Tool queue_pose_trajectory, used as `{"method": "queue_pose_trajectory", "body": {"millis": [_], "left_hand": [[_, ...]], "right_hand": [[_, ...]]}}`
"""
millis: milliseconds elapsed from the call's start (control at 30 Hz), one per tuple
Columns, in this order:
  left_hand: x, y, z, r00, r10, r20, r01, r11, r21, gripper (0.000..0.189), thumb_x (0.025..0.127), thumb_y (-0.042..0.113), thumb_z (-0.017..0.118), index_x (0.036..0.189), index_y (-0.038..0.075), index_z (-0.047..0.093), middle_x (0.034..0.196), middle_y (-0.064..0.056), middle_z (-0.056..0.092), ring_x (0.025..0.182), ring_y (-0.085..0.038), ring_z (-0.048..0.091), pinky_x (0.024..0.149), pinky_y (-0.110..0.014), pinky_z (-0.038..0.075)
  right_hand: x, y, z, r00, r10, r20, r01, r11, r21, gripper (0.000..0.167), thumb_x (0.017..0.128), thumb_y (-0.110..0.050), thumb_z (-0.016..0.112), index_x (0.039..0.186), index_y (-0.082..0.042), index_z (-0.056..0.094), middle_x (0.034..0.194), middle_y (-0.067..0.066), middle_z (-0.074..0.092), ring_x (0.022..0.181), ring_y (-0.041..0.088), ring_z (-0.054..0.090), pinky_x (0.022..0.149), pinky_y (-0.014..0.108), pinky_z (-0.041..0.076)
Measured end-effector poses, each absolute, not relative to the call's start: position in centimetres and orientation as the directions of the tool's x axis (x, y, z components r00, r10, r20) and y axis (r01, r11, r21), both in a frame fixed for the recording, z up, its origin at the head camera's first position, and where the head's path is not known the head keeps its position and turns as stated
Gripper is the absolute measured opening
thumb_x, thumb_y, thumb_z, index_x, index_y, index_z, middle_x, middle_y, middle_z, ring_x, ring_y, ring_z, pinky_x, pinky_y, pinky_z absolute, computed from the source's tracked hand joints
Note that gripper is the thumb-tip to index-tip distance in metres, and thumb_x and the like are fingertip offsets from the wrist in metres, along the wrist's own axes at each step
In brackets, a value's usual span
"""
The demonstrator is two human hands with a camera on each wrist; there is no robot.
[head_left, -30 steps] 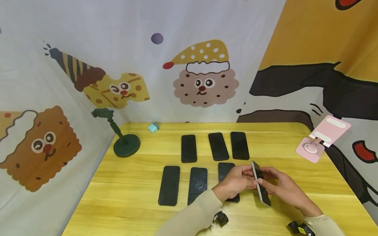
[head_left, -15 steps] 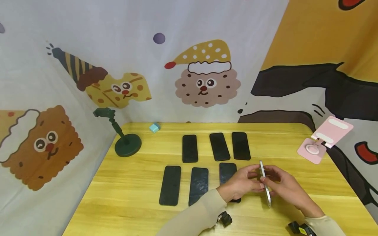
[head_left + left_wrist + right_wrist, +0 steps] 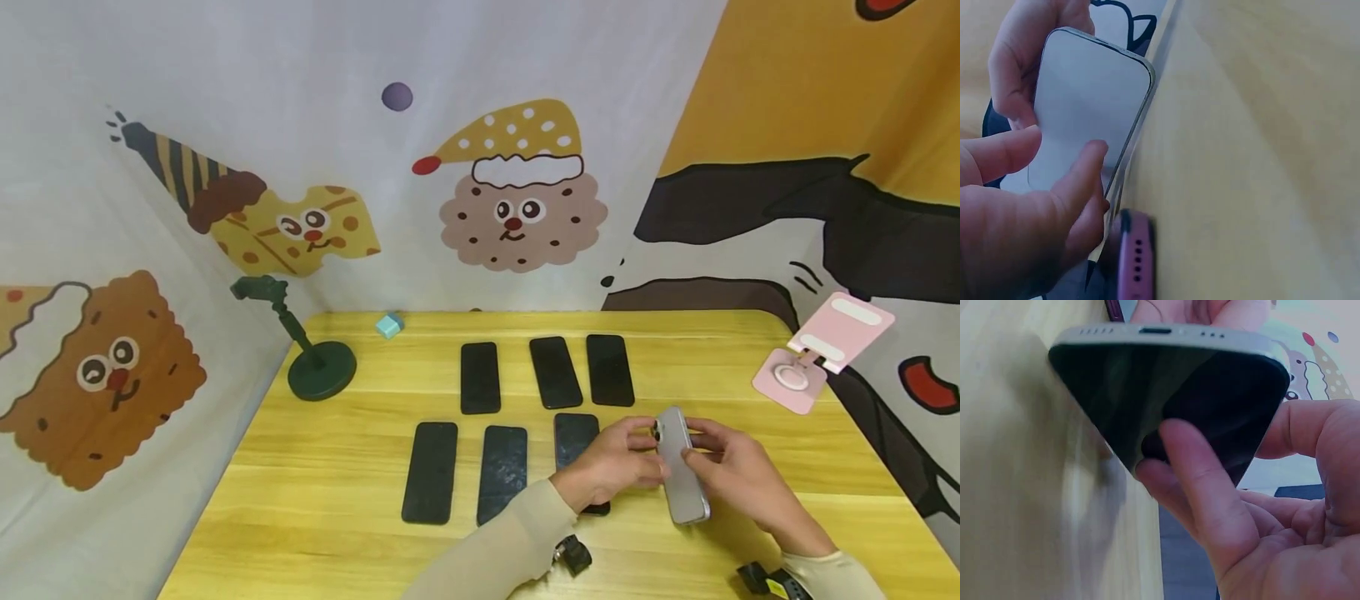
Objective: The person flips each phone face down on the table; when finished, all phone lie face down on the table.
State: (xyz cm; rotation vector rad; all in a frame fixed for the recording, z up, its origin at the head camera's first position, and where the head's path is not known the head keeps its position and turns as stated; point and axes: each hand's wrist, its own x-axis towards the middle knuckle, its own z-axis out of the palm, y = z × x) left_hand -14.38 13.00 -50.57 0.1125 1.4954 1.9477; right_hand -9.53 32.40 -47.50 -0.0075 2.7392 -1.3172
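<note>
A smartphone [image 3: 684, 483] with a silver-grey back is tilted up over the wooden table between both hands. In the head view my right hand [image 3: 738, 471] grips its right edge, thumb on the back. Several of its fingers [image 3: 1194, 462] lie along the dark screen in the right wrist view. My left hand [image 3: 611, 467] pinches the other edge beside the camera bump, its fingertips overlapping the grey back in the left wrist view. Beneath the left hand lies a dark phone [image 3: 576, 437] with a reddish edge, partly hidden.
Several dark phones lie screen up in two rows, including a front-left phone [image 3: 430, 472] and a back-right phone [image 3: 610, 370]. A green stand [image 3: 322, 371] is at the left, a pink phone stand [image 3: 840, 333] at the right. A small blue block [image 3: 389, 325] sits near the back edge.
The smartphone has turned between the hands from its dark screen, through edge-on, to its silver-grey back facing the head camera. Both hands have shifted slightly right; the other phones stay put.
</note>
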Motion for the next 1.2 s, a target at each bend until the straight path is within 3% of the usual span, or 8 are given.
{"method": "queue_pose_trajectory", "body": {"millis": [200, 367, 567, 667, 833, 933, 1200], "left_hand": [[-14.9, 12.8, -50.3, -0.791, 0.516, -0.329, -0.449, -0.122, 0.885, 0.067, 0.089, -0.014, 0.074, 0.146, 0.017, 0.058, 0.122, -0.008, 0.063, 0.104, -0.025, 0.069, 0.093, -0.055, 0.062], [-14.9, 12.7, -50.3, -0.793, 0.517, -0.321, -0.452, -0.148, 0.879, 0.071, 0.088, -0.016, 0.075, 0.145, 0.022, 0.057, 0.119, -0.009, 0.061, 0.094, -0.028, 0.072, 0.089, -0.060, 0.062], [-14.8, 12.3, -50.5, -0.769, 0.566, -0.297, -0.438, -0.130, 0.889, 0.081, 0.089, -0.018, 0.072, 0.149, 0.032, 0.053, 0.121, -0.008, 0.058, 0.092, -0.026, 0.072, 0.085, -0.057, 0.064], [-14.9, 12.2, -50.5, -0.772, 0.569, -0.284, -0.427, -0.132, 0.895, 0.083, 0.089, -0.021, 0.069, 0.150, 0.033, 0.052, 0.119, -0.009, 0.058, 0.089, -0.025, 0.072, 0.084, -0.052, 0.065], [-14.8, 12.5, -50.3, -0.801, 0.537, -0.264, -0.388, -0.131, 0.912, 0.088, 0.087, -0.025, 0.067, 0.152, 0.030, 0.051, 0.111, -0.010, 0.061, 0.083, -0.024, 0.072, 0.080, -0.043, 0.066], [-14.6, 12.8, -50.2, -0.825, 0.498, -0.266, -0.370, -0.121, 0.921, 0.089, 0.084, -0.027, 0.070, 0.150, 0.030, 0.054, 0.105, -0.009, 0.062, 0.079, -0.024, 0.071, 0.076, -0.042, 0.067], [-14.3, 13.7, -50.2, -0.871, 0.396, -0.291, -0.339, -0.058, 0.939, 0.090, 0.078, -0.029, 0.074, 0.148, 0.025, 0.058, 0.101, -0.007, 0.062, 0.071, -0.024, 0.070, 0.069, -0.040, 0.066]], "right_hand": [[-9.8, 32.9, -46.8, -0.989, -0.022, -0.146, 0.106, 0.589, -0.801, 0.059, 0.104, -0.009, 0.065, 0.154, 0.012, 0.041, 0.139, 0.040, 0.060, 0.109, 0.041, 0.073, 0.069, 0.033, 0.064], [-10.0, 33.2, -46.7, -0.984, -0.015, -0.179, 0.147, 0.506, -0.850, 0.060, 0.105, -0.006, 0.061, 0.157, 0.011, 0.036, 0.144, 0.042, 0.054, 0.103, 0.027, 0.074, 0.068, 0.035, 0.065], [-10.0, 34.0, -47.4, -0.979, -0.026, -0.200, 0.172, 0.413, -0.894, 0.062, 0.107, -0.005, 0.057, 0.160, 0.010, 0.029, 0.146, 0.043, 0.050, 0.096, 0.017, 0.075, 0.071, 0.039, 0.066], [-10.2, 34.4, -47.8, -0.980, -0.020, -0.198, 0.175, 0.389, -0.905, 0.061, 0.107, -0.004, 0.056, 0.160, 0.009, 0.029, 0.139, 0.040, 0.057, 0.092, 0.015, 0.075, 0.071, 0.039, 0.066], [-10.5, 35.2, -48.5, -0.980, -0.008, -0.199, 0.184, 0.339, -0.923, 0.060, 0.108, -0.009, 0.059, 0.160, 0.006, 0.033, 0.116, 0.009, 0.068, 0.088, 0.014, 0.075, 0.070, 0.041, 0.066], [-10.6, 35.4, -48.9, -0.980, -0.007, -0.201, 0.186, 0.336, -0.923, 0.060, 0.108, -0.012, 0.061, 0.159, 0.005, 0.035, 0.107, 0.000, 0.067, 0.085, 0.014, 0.074, 0.068, 0.041, 0.066], [-10.6, 35.6, -49.6, -0.970, 0.011, -0.243, 0.225, 0.422, -0.878, 0.065, 0.105, -0.014, 0.067, 0.161, 0.001, 0.038, 0.109, 0.017, 0.065, 0.078, 0.020, 0.070, 0.065, 0.041, 0.065]]}}
